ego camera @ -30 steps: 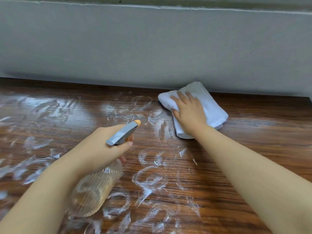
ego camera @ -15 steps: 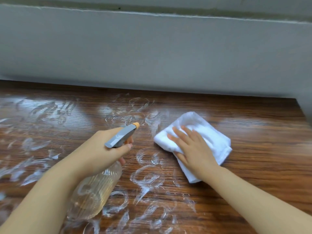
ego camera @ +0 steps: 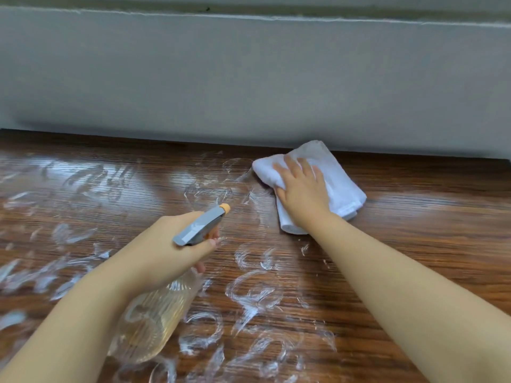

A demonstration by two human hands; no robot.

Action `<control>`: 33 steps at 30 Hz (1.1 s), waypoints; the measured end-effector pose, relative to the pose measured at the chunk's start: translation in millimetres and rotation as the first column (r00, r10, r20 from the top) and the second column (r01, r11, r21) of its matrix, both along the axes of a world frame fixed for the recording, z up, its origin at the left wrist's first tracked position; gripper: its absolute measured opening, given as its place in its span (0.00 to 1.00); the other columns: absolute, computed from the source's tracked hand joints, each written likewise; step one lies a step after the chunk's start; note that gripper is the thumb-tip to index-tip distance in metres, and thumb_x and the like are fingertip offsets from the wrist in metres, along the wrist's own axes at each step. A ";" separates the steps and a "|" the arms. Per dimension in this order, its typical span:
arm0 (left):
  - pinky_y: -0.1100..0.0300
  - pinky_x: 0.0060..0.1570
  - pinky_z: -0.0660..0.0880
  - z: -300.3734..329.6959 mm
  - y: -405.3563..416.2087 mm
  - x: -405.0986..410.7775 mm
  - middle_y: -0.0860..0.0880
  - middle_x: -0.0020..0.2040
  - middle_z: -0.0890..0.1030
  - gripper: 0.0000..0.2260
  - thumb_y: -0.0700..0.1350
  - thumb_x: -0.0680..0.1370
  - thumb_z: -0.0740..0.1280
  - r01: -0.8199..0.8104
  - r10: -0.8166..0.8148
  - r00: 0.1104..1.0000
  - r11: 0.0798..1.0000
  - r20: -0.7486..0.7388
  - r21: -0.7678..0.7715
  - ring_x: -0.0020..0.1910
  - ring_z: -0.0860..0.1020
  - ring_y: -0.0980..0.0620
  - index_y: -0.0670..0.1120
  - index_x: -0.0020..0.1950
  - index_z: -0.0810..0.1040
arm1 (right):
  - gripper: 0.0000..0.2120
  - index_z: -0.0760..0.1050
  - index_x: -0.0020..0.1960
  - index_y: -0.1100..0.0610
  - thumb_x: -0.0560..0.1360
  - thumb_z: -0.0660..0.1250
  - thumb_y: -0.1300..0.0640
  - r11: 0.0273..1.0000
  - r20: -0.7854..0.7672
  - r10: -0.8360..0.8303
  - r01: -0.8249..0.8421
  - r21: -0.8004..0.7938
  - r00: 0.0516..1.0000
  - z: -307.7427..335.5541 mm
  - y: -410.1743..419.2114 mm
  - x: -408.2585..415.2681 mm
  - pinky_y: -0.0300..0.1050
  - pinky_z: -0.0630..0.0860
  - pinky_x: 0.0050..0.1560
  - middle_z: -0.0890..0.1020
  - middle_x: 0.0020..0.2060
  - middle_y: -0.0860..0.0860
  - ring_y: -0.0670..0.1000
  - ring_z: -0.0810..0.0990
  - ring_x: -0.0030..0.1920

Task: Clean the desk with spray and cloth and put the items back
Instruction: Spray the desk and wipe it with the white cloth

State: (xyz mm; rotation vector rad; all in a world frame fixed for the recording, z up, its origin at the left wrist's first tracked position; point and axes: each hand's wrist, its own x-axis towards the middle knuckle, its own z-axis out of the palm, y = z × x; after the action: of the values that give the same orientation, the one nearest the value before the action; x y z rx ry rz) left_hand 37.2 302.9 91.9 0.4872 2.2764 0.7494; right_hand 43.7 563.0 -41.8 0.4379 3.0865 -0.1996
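Note:
My left hand [ego camera: 163, 247] grips the neck of a clear spray bottle [ego camera: 154, 316] holding pale yellow liquid; its grey head with an orange nozzle [ego camera: 200, 225] points away over the desk. A folded white cloth [ego camera: 334, 183] lies on the dark wooden desk [ego camera: 414, 230] near the back wall. My right hand [ego camera: 301, 194] presses flat on the cloth with fingers spread. White smears of spray [ego camera: 249, 297] cover the left and middle of the desk. The wood right of the cloth looks wiped and glossy.
A grey wall [ego camera: 249, 78] rises straight from the desk's back edge, just behind the cloth. The desk's right end shows at the far right edge of the view.
My right hand slid the cloth toward me and then pushed it back up to the wall. The left hand with the bottle stayed about where it was.

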 end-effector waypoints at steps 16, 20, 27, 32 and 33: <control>0.42 0.48 0.78 0.2 -2.8 7.1 0.51 0.35 0.82 0.08 0.51 0.77 0.66 0.094 -0.097 0.994 0.994 -0.050 -0.050 0.38 0.84 0.51 0.51 0.41 0.72 | 0.25 0.69 0.71 0.55 0.77 0.53 0.48 0.979 -0.028 -0.203 0.202 -0.010 0.979 2.8 44.8 95.5 0.60 0.63 0.67 0.68 0.72 0.56 0.62 0.64 0.72; 0.42 0.50 0.80 1.5 -1.9 20.7 0.51 0.41 0.84 0.03 0.52 0.79 0.65 0.087 -0.087 0.996 0.996 -0.034 -0.023 0.38 0.84 0.53 0.54 0.48 0.76 | 0.25 0.71 0.68 0.54 0.75 0.52 0.46 0.998 -0.005 -0.048 0.048 -0.036 0.999 -1.9 22.1 134.1 0.61 0.66 0.65 0.72 0.69 0.56 0.63 0.70 0.67; 0.43 0.52 0.80 2.9 0.2 39.8 0.51 0.48 0.84 0.02 0.50 0.79 0.66 -0.031 0.031 1.000 0.996 0.001 0.081 0.37 0.85 0.56 0.57 0.48 0.77 | 0.24 0.71 0.67 0.50 0.74 0.53 0.45 0.994 0.023 0.113 -0.113 0.001 0.993 -3.8 -27.0 128.8 0.58 0.61 0.67 0.73 0.69 0.52 0.59 0.68 0.68; 0.43 0.52 0.80 0.2 -4.1 37.8 0.51 0.47 0.84 0.02 0.49 0.79 0.66 -0.053 0.051 0.998 0.996 0.024 0.073 0.37 0.85 0.56 0.54 0.49 0.78 | 0.23 0.63 0.74 0.49 0.80 0.56 0.48 0.994 0.053 0.105 -0.103 -0.041 0.993 -0.4 -33.0 52.1 0.58 0.51 0.73 0.60 0.76 0.51 0.58 0.56 0.76; 0.43 0.52 0.80 -0.2 -6.7 35.3 0.51 0.47 0.85 0.02 0.49 0.79 0.66 -0.061 0.059 0.998 0.995 0.030 0.076 0.37 0.85 0.56 0.54 0.49 0.78 | 0.24 0.60 0.76 0.49 0.81 0.55 0.48 0.995 0.047 0.095 -0.093 -0.036 0.994 -0.1 -32.8 33.2 0.57 0.48 0.74 0.57 0.77 0.50 0.57 0.52 0.77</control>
State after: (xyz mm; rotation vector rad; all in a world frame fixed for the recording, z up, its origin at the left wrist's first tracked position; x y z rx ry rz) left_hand 72.5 296.2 91.8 0.4427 2.2515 0.8716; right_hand 76.9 530.2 -42.0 0.2913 3.0416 -0.2350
